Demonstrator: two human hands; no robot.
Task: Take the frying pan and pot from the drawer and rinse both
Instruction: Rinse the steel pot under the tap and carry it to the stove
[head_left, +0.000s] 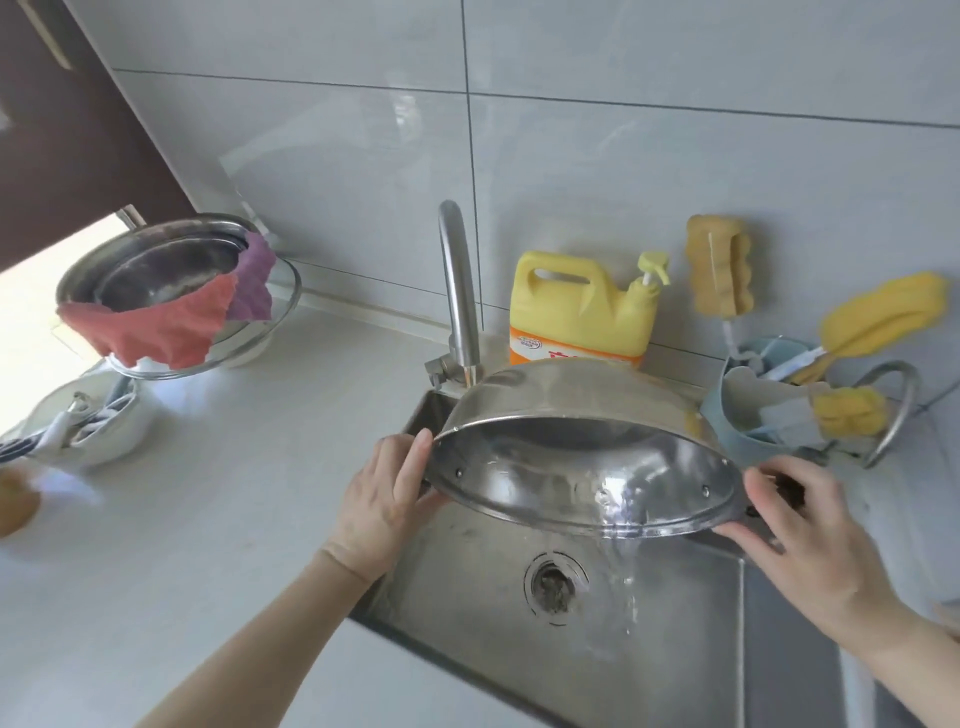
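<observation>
A wide stainless steel pot (571, 410) is tilted toward me over the sink (467, 587), its open mouth facing down and forward. Water pours from its lower rim into the basin near the drain (555, 581). My left hand (382, 501) grips the pot's left handle, thumb up along the rim. My right hand (800, 525) grips the dark right handle. The frying pan is not recognisable in view.
The tap (457, 291) rises behind the pot. A yellow detergent jug (576, 306) and a blue caddy (748, 426) with sponges stand at the back. Left on the counter (234, 493) sit a steel basin (156, 260) with draped cloths and a white bowl (88, 421).
</observation>
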